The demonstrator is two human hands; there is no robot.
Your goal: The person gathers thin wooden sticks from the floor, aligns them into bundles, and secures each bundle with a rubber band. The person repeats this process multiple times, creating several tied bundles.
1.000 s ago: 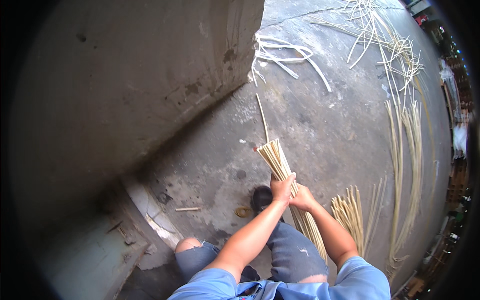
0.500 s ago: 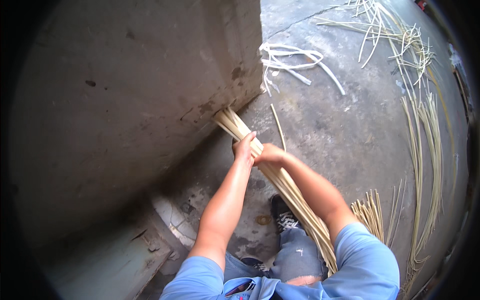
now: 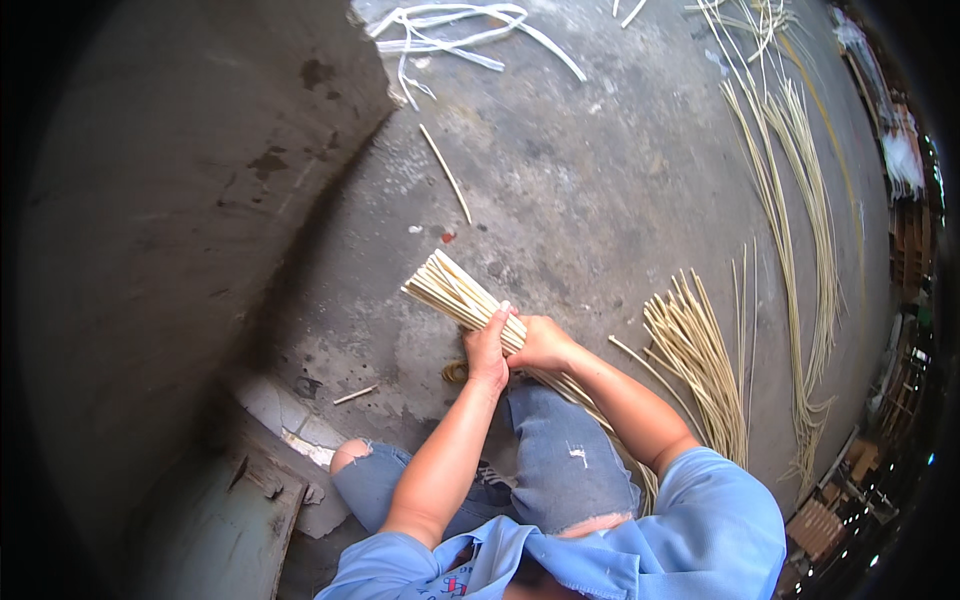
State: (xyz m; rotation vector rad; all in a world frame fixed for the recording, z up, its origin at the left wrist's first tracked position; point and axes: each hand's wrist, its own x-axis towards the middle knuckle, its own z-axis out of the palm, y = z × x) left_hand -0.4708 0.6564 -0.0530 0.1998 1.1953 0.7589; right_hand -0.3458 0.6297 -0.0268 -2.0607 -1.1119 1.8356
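Note:
A thick bundle of pale rattan canes (image 3: 450,287) slants across in front of me, its even cut ends pointing up and left. My left hand (image 3: 488,350) is wrapped round it, thumb on top. Right beside it, my right hand (image 3: 543,344) grips the same bundle from the other side. Behind the hands the canes run back under my right forearm and past my knee. What the fingers do beneath the bundle is hidden.
A large grey wall-like block (image 3: 180,200) stands at the left. White strips (image 3: 455,18) and a single cane (image 3: 445,172) lie on the concrete floor (image 3: 600,180). Another cane bundle (image 3: 700,360) and long loose strands (image 3: 785,200) lie to the right. A short cane piece (image 3: 355,394) is near my left knee.
The bundle's far end has come away from the grey block and now sits over open floor. My view has shifted right and my knees are bent more. Both hands keep their hold.

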